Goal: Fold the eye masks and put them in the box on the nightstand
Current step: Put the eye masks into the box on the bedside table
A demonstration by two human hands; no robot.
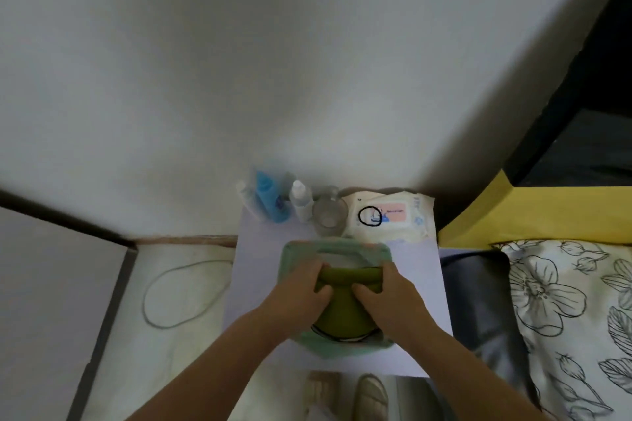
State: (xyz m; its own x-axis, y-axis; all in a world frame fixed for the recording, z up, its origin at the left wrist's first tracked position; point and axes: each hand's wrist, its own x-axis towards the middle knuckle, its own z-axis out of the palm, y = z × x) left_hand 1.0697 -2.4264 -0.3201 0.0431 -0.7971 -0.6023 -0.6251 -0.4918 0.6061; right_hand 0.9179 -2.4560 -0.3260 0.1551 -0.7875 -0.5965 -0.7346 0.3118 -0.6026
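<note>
Over the pale green, soft-sided box (285, 258) on the white nightstand top (415, 287), both hands work one olive-green fabric eye mask (342, 308).

Grip: left hand (301, 287) closed on the mask's left end, thumb under the rolled far edge, fingers curled over it. Right hand (390, 289) closed on the right end in the same way. Neither hand is free.

Position of mask: it sits at the box opening, between my two hands. The far edge is doubled into a thick roll running left to right; the rest of the cloth hangs toward me and covers the near part of the box. A black-and-white trim shows beneath it at the near rim; I cannot tell whether this belongs to another mask.

Key relation: long axis of the roll lies across me, parallel to the box's far rim, one hand at each end, both equally near. The open, unfilled part of the box lies just beyond the roll, away from me.

Judgement: fold is part made. Next move likely needs the near flap brought up to the roll, then the bundle pressed down and forward into the box.

Background: blue bottle (270, 198), clear cup (329, 214), wet-wipes pack (390, 215) stand at the wall, apart from the box.
</note>
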